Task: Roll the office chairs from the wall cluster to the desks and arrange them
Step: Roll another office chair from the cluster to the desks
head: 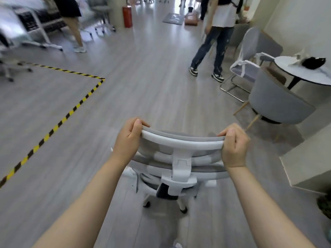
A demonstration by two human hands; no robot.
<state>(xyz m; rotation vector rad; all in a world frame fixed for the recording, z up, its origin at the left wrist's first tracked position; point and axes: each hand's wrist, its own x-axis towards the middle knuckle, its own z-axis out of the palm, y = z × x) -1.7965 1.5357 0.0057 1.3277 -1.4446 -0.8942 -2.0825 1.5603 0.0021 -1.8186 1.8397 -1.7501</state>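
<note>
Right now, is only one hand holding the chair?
No, both the left hand and the right hand grip the top of the office chair.

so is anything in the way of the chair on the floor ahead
Floor directly ahead of the office chair looks open. A walking person is ahead to the right, and a grey armchair sits beside the path.

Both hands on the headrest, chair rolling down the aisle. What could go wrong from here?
1. The person in jeans stands ahead to the right; the white-framed grey mesh office chair could clip their heels.
2. The grey upholstered tub chair and round white table narrow the right side; casters may snag.
3. Left hand and right hand grip only the headrest, so steering may be loose.
</note>
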